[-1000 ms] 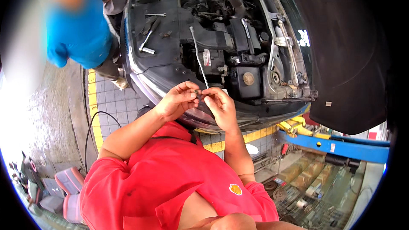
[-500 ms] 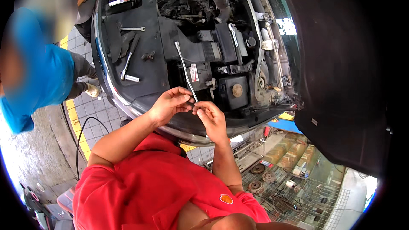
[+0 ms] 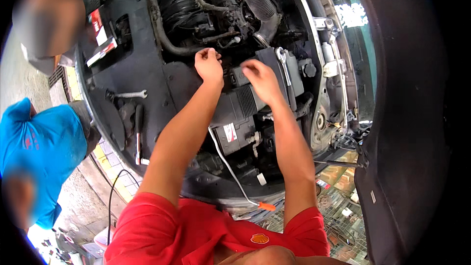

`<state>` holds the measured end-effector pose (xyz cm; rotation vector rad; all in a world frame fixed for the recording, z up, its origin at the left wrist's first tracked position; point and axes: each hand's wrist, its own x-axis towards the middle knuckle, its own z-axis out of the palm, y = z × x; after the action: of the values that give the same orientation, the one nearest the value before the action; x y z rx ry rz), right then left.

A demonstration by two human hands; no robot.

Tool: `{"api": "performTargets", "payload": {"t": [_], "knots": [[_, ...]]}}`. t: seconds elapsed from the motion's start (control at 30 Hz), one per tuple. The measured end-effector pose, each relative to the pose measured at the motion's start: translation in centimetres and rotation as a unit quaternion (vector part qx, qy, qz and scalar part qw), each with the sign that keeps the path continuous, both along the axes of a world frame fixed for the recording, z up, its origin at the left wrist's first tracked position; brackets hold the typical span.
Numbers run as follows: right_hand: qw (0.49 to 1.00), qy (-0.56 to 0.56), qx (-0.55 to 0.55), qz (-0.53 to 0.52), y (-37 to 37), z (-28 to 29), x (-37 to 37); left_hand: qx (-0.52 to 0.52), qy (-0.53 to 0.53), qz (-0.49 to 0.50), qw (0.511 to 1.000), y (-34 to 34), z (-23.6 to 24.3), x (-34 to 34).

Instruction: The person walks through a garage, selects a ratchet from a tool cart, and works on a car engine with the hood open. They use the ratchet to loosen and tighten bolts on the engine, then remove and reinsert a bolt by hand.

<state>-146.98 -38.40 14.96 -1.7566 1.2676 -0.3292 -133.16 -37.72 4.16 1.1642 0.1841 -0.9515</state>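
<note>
Both my hands reach over the engine bay, a little apart. My left hand [image 3: 209, 66] hovers beside a thick black hose [image 3: 174, 48], its fingertips curled together; whatever they may hold is too small to make out. My right hand [image 3: 261, 81] is above the black intake housing [image 3: 241, 99], with its fingers bent and smeared by motion. Close to it, a ratchet [image 3: 283, 64] lies on a black box. Below my forearms a long thin metal rod with an orange handle [image 3: 267, 207] lies across the front of the bay, its far end hidden by my left arm.
A ribbed air duct [image 3: 260, 6] rises at the back. On the front cover lie an open-end wrench [image 3: 131, 94], a black-handled tool [image 3: 139, 132] and red-and-white boxes [image 3: 102, 51]. The raised hood [image 3: 402, 118] stands at right. A person in a blue shirt [image 3: 44, 152] is at left.
My hands have moved apart and farther into the engine bay, and my view has shifted with them. The rod now shows its orange handle lower in the picture.
</note>
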Motion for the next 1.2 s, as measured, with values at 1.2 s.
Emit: {"api": "performTargets", "payload": {"t": [1.2], "knots": [[0.766,-0.376,0.298,-0.428,-14.1,-16.6,6.0,0.199,-0.225,-0.071,0.951,-13.8,-19.9,-2.9]]}}
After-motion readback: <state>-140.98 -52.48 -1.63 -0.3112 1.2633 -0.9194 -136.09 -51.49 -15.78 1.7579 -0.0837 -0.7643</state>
